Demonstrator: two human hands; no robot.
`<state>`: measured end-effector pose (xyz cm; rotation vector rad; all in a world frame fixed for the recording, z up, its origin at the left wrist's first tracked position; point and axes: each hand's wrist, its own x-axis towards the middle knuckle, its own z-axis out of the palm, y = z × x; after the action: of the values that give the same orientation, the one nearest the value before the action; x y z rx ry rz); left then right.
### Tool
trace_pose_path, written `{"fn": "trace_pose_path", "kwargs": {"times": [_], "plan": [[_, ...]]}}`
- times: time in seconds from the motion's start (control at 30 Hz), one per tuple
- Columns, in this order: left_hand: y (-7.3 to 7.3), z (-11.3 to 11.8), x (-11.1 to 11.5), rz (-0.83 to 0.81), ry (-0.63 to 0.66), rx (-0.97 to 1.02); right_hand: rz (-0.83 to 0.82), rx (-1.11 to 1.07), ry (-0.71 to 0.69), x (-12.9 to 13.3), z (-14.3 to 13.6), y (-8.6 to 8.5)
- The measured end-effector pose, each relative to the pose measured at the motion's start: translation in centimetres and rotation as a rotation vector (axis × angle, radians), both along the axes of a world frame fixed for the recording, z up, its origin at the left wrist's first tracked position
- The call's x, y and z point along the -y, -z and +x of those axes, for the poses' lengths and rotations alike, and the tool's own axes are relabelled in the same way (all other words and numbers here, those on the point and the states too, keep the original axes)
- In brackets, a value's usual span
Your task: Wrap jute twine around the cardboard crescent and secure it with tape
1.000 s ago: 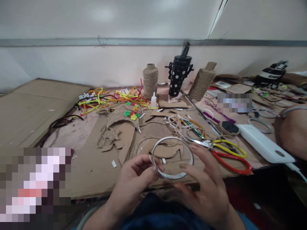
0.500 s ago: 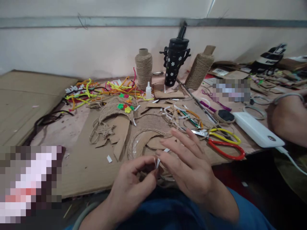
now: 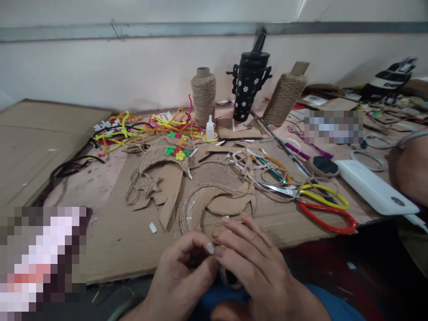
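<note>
My left hand (image 3: 187, 272) is closed, thumb and index finger bent together over a small white strip (image 3: 209, 248) at the index fingertip. My right hand (image 3: 256, 263) lies against it, its fingers stretched forward and the index tip touching the left fingertips; its thumb is hidden. Under the hands a pale looped piece (image 3: 228, 277) shows in part, too covered to name. Just beyond lies a cardboard crescent (image 3: 202, 200) with twine along its outer edge. A twine-wrapped crescent (image 3: 160, 154) with felt-like flowers and a twine star (image 3: 150, 186) lie farther left.
Scissors (image 3: 301, 194) with yellow and red handles lie to the right, near a white power bank (image 3: 376, 187). Twine spools (image 3: 203, 96), a black tumbler (image 3: 247, 87) and a glue bottle (image 3: 210, 129) stand at the back. Another person's arm (image 3: 411, 171) is at the right edge.
Both hands have moved down, nearer my body. Less of the white strip shows between the fingers. The view has shifted slightly, so the table things appear farther right.
</note>
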<state>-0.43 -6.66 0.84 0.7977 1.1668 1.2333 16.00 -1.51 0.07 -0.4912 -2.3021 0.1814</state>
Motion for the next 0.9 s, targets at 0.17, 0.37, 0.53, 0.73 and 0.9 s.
{"fn": "trace_pose_path", "kwargs": {"times": [0.17, 0.37, 0.53, 0.73, 0.9], "plan": [[0.1, 0.2, 0.1, 0.006, -0.026, 0.035, -0.013, 0.020, 0.071, 0.0, -0.7, -0.2], [0.1, 0.0, 0.4, 0.017, -0.022, 0.036, -0.067, -0.007, 0.096, -0.2, -1.2, -0.6], [0.8, -0.5, 0.5, 0.190, 0.058, -0.116, -0.124, -0.098, 0.040, -0.3, -1.5, -0.8], [-0.4, -1.8, -1.2, 0.204, 0.139, -0.461, -0.500, -0.222, -0.138, -1.4, 0.5, -1.4], [-0.6, -3.8, -5.4, 0.185, 0.089, -1.161, -1.061, -0.592, -0.043, -2.9, 2.8, 0.9]]}}
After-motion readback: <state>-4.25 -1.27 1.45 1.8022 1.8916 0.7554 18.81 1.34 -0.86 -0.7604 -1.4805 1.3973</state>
